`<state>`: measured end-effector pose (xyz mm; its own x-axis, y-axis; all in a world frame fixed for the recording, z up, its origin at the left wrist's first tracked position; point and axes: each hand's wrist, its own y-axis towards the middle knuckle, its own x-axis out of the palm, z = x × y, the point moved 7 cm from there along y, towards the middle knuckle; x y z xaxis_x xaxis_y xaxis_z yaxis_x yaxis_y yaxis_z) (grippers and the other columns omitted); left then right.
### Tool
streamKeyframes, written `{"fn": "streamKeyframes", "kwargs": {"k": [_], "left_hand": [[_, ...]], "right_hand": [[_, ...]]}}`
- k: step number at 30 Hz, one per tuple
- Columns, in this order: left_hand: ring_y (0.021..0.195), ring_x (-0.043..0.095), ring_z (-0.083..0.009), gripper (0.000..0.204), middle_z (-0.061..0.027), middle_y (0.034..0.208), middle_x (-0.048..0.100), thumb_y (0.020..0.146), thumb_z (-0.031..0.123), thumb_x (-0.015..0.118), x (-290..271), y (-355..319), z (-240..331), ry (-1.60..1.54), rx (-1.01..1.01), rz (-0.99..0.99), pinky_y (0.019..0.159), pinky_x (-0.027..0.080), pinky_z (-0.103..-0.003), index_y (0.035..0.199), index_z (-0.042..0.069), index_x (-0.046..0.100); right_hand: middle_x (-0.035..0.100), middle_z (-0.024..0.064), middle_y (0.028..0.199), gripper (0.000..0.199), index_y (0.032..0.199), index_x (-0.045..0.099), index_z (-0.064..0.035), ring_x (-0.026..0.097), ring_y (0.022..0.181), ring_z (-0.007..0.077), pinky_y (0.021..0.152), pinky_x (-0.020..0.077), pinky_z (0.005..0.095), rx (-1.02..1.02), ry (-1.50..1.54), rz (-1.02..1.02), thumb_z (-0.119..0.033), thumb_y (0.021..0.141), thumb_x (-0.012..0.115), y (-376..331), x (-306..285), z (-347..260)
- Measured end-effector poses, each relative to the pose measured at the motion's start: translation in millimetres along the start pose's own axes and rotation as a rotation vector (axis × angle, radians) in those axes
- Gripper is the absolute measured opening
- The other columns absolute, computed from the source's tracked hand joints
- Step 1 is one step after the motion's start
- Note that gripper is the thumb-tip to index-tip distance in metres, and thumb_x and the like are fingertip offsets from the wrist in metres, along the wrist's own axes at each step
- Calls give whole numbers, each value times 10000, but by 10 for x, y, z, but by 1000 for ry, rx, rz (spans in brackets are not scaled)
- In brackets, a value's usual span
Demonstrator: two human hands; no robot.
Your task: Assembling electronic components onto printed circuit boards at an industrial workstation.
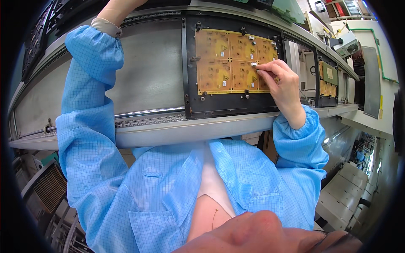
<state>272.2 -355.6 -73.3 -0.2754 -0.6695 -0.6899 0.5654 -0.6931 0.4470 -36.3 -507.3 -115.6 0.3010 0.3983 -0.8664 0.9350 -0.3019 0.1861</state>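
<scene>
My right hand [280, 78] is over a yellow circuit board panel [213, 75], thumb and forefinger pinched together. At their tips is a small white component [254, 64], close against the panel's middle. The panel is divided into several like sections and lies in a black frame [190, 90] with dark clamps round its edge. Two more small white parts sit higher up on the panel. My left arm reaches far forward on the left; only the wrist and the back part of my left hand [120, 9] show, its fingers cut off by the picture's top edge.
The frame sits on a conveyor with a metal front rail [202, 130]. Left of it lies a grey metal plate [147, 67]. A second black frame with a board [328, 80] is further right. Black racks [38, 38] stand at the far left, and a green tray [289, 10] behind.
</scene>
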Motion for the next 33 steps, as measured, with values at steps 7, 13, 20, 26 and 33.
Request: {"fn": "streamKeyframes", "kwargs": {"k": [7,13,20,26,33], "left_hand": [[746,705,-244,122,-184,824,702,779,35,748,48,31,-159,-33,-45,-38,675,556,-341,880,-29,723],[759,699,-228,128,-163,831,696,777,37,752,84,53,-278,39,-6,-42,682,551,-316,886,-27,728],[764,685,-162,114,-113,838,717,818,-26,718,93,24,-199,-212,-33,-14,684,543,-279,930,-31,739],[750,678,-122,98,-97,816,737,847,-5,730,19,-24,-192,-240,-123,22,676,535,-263,942,-28,738],[704,664,-109,93,-81,783,732,870,34,722,-101,-78,-189,-172,-152,58,651,524,-253,948,-9,747]], "right_hand": [[671,101,866,85,946,730,-5,667,722,206,642,555,299,-16,-137,82,-22,863,732,-42,40,-85],[679,102,862,83,947,726,-4,677,730,205,642,551,294,-48,-160,104,-25,867,729,-50,45,-115],[692,98,876,107,971,738,0,682,713,174,641,542,273,46,-44,48,7,866,720,-41,46,59],[691,100,877,98,965,733,4,673,712,171,645,545,277,6,-90,74,-5,868,727,-42,58,35],[691,105,880,115,986,730,-7,667,710,195,666,547,290,0,-89,91,-25,872,734,-19,33,-64]]}}
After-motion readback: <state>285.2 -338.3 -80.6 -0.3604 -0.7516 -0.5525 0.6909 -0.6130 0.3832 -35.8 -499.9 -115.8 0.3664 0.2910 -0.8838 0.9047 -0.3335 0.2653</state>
